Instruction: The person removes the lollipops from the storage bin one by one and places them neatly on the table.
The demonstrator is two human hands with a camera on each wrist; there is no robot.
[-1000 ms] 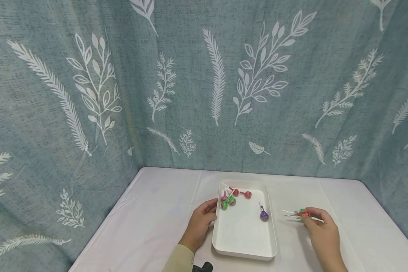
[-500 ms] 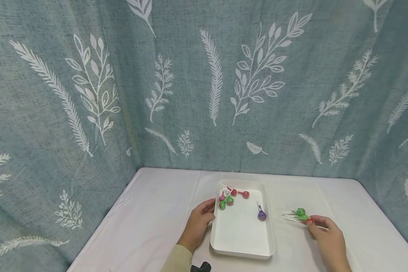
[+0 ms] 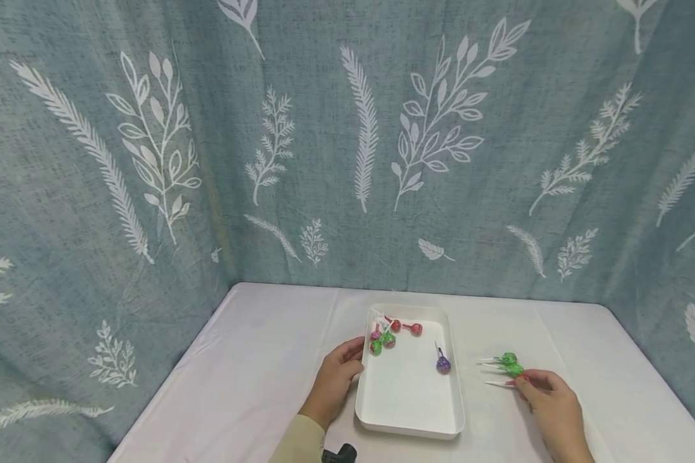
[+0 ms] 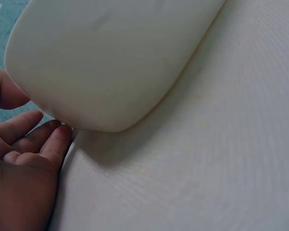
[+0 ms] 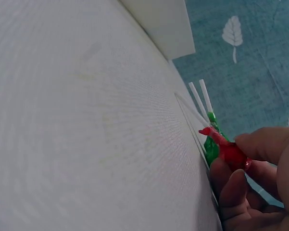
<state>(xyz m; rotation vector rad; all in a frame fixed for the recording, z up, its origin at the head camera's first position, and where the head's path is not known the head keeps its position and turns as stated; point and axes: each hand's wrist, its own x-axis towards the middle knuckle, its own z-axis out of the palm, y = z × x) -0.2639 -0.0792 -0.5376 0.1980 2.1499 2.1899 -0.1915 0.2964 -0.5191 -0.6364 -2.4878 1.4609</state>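
A shallow white tray (image 3: 408, 399) stands in front of me in the head view. My left hand (image 3: 334, 379) holds its left side, thumb at the rim. In the left wrist view the curled fingers (image 4: 55, 144) meet the tray's outer wall (image 4: 110, 72). To the right of the tray, my right hand (image 3: 553, 405) pinches a red lollipop (image 5: 233, 156) by its wrapped head, between thumb and fingers, its white stick pointing left. Two green lollipops (image 3: 508, 358) lie just beyond it on the tablecloth, sticks also pointing left, roughly parallel.
Inside the tray, several red, green and pink lollipops (image 3: 389, 339) cluster at the far left, and a purple lollipop (image 3: 443, 365) lies near the right wall. A white cloth covers the table (image 3: 255, 360). Behind and beside it hangs a blue-green leaf-print curtain (image 3: 324, 128).
My right hand has moved slightly nearer and away from the two green lollipops, which now lie apart from it; the red one stays pinched. My left hand keeps its place on the tray.
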